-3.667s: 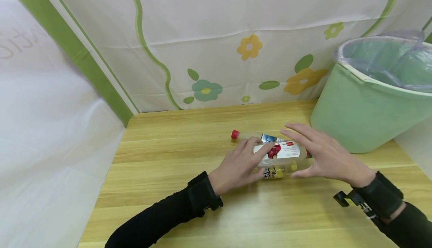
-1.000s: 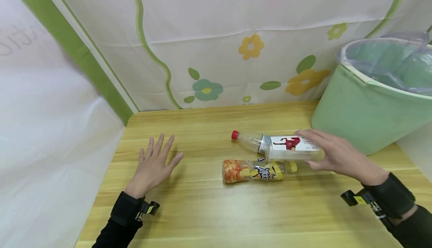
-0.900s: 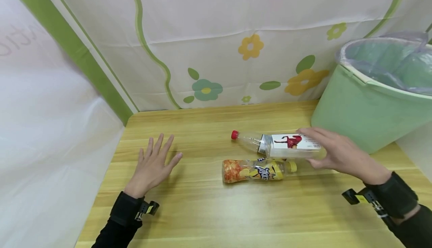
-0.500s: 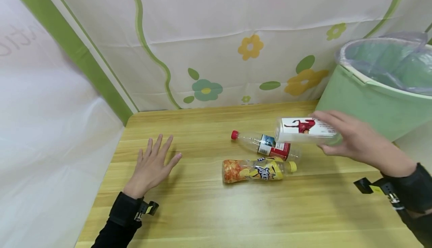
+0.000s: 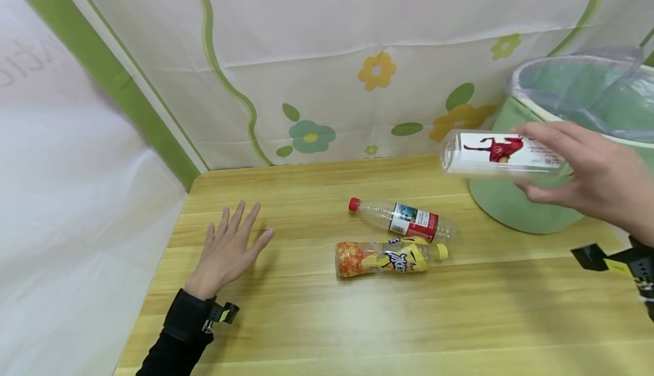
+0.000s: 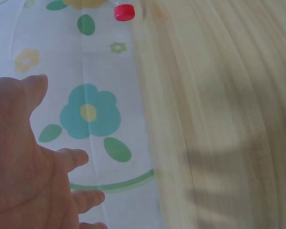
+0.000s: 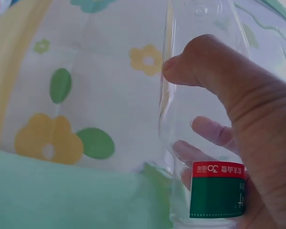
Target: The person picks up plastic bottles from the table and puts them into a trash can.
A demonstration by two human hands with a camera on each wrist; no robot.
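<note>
My right hand (image 5: pixel 587 177) grips a clear empty bottle with a white label and a red figure (image 5: pixel 498 153), held sideways in the air beside the green bin (image 5: pixel 516 205). The right wrist view shows my thumb (image 7: pixel 214 71) across the clear bottle (image 7: pixel 200 129) and its green-and-red label. Two bottles lie on the wooden table (image 5: pixel 357 319): a clear one with a red cap (image 5: pixel 403 220) and an orange-yellow labelled one (image 5: pixel 388 257). My left hand (image 5: pixel 230 251) rests flat on the table at the left, fingers spread. Its palm (image 6: pixel 24 167) fills the left wrist view's corner.
The green bin lined with a clear bag (image 5: pixel 587 92) stands at the back right corner. A flowered cloth (image 5: pixel 332 69) hangs behind the table, and white sheeting (image 5: pixel 66 194) borders its left edge.
My right hand has lifted the white-labelled bottle off the other two and carried it up and right toward the bin. My left hand has stayed flat on the table.
</note>
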